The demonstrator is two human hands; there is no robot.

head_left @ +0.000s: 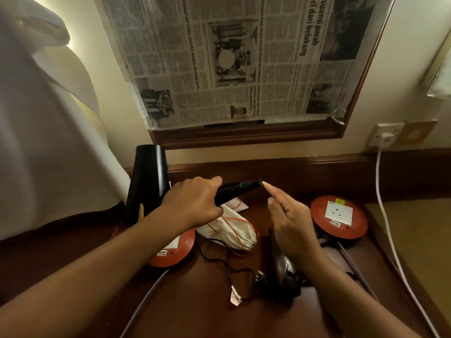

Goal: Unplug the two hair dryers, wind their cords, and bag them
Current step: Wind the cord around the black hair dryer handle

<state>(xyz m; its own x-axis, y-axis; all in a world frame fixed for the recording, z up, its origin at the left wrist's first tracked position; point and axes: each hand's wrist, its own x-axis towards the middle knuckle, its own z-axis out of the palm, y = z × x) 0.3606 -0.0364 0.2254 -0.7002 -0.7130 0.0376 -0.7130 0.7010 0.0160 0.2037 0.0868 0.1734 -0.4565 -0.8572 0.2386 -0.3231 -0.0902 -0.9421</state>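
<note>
So the left hand (192,203) has its grip wrapped round the handle of a black plastic hair dryer (148,181), which is lifted a bit over the dark brown wooden surface (207,313), big barrel sticking up toward the wall on the left and the handle end pointing right. The right hand (290,220) isn't holding anything, its grip is loose and open, with the index fingertip right at the handle's tip; can't tell if it's actually touching.

Under the dryer lies a white fabric drawstring bag (231,228) with a thin orange cord looped over it. The second hair dryer, dark and glossy (283,267), lies on the surface below the right wrist, with its black plug (262,279) just beside it and a thin black cord (219,259) snaking off to the left, a small white tag on it.

Two round red extension reels sit on the surface, one (175,250) partly under the left forearm, the other (339,217) to the right with a white socket face. A white wall plug (386,138) sits in the wall outlet at the far right.
</note>
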